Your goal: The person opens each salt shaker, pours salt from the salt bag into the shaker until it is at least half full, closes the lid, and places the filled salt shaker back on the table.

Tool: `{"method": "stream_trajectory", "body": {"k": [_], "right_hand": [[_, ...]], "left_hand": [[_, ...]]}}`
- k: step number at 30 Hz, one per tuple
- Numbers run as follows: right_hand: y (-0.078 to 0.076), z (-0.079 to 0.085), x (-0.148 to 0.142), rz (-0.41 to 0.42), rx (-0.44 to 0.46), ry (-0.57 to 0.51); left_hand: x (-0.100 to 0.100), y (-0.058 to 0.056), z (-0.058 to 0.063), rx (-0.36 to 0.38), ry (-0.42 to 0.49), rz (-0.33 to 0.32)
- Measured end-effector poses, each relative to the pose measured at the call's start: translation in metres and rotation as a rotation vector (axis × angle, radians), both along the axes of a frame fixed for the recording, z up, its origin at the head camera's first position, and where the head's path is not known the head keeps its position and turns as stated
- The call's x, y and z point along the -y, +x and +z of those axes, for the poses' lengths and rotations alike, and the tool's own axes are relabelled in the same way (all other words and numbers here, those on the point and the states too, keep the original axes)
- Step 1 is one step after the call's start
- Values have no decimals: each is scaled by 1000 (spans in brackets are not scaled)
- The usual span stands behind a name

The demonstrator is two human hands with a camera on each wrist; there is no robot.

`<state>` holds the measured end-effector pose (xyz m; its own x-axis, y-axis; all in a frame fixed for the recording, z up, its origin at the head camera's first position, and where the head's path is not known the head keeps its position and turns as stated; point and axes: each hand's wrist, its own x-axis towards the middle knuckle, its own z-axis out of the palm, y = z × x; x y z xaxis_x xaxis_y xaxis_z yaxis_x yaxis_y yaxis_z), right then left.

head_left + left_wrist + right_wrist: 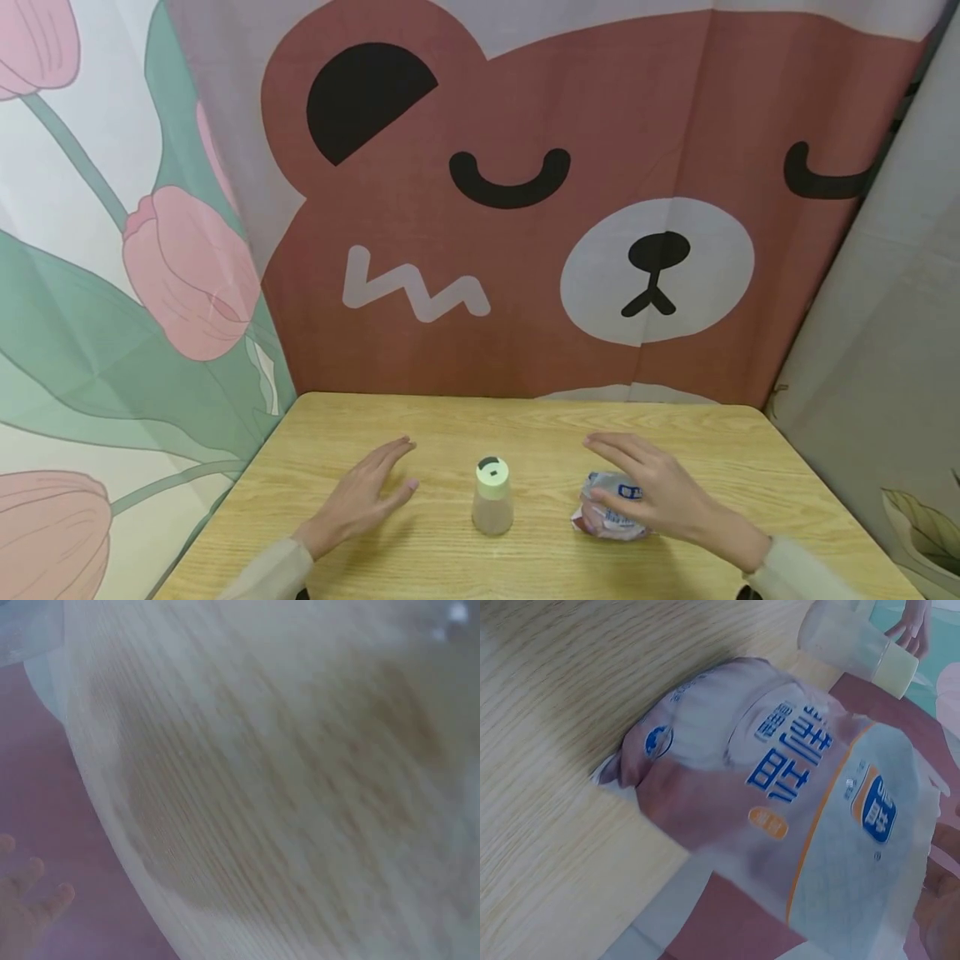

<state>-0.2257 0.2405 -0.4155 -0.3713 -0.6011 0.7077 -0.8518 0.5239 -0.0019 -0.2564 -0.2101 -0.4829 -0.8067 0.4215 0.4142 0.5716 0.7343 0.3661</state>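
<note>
Hovering my left hand (360, 498) and right hand (663, 490), fingers spread, gripping nothing | bag (780, 784) lying by right, contact unclear | bottle (492, 500) standing between | seemingly reaching; next grasp calling for curling fingers

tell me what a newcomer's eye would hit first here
Probably the huge printed bear face behind the table. Next, the pale-capped bottle standing on the table between the left hand and right hand, then the blue-lettered packet, partly hidden by the right hand in the head view.
</note>
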Motion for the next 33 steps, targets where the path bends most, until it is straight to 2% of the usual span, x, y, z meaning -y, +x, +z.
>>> {"method": "stream_trajectory", "body": {"k": [6, 13, 18, 29, 33], "right_hand": [[-3, -4, 12, 57, -23, -22], [-3, -8, 27, 67, -37, -19], [-4, -10, 37, 73, -62, 14], [-4, -15, 59, 42, -23, 104], [-4, -16, 64, 30, -4, 106]], "left_hand": [[-4, 1, -1, 37, -4, -18], [-10, 0, -4, -6, 0, -18], [-12, -1, -6, -4, -8, -19], [-19, 3, -4, 80, -17, -60], [-23, 3, -5, 113, -21, -74]]}}
